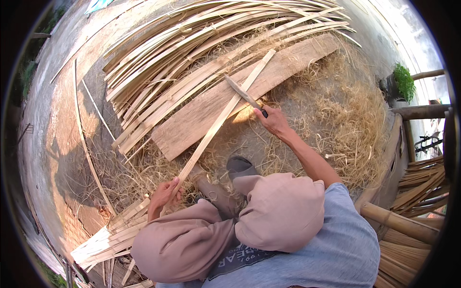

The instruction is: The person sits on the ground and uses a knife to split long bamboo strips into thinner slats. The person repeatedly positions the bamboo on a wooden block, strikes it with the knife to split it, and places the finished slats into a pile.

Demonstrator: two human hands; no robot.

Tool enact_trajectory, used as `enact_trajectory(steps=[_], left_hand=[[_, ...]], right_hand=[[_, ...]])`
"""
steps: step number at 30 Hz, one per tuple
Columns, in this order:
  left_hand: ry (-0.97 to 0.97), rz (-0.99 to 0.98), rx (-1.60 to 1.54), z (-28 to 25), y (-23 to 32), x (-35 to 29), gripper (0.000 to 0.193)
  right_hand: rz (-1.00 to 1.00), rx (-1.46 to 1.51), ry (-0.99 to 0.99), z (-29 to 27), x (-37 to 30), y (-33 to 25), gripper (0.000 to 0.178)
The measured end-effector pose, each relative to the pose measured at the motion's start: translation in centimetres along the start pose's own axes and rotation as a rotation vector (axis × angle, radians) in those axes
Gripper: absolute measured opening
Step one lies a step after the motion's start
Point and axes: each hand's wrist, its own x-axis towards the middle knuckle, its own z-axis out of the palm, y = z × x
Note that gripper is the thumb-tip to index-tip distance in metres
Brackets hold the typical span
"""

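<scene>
My left hand is closed around the near end of a long pale bamboo strip. From there the strip slants up and to the right across a flat wooden board. In my right hand is the dark handle of a knife. Its blade crosses the strip at an angle over the board, pointing up and to the left. Whether the edge bites into the strip is too small to tell.
Behind the board lies a large pile of split bamboo strips. Curly shavings cover the ground at right. More strips lie by my left knee. A bamboo pole stands near my right side, and a green plant grows at far right.
</scene>
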Motion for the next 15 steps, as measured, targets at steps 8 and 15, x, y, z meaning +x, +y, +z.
enact_trajectory(steps=[8,15], left_hand=[[0.22,0.099,0.17,-1.4,-2.0,-1.3,0.068],[0.213,0.097,0.183,-1.7,-1.6,-2.1,0.069]], right_hand=[[0.176,-0.071,0.213,-6.3,5.5,5.9,0.065],[0.216,-0.045,0.176,-5.4,6.0,4.7,0.067]])
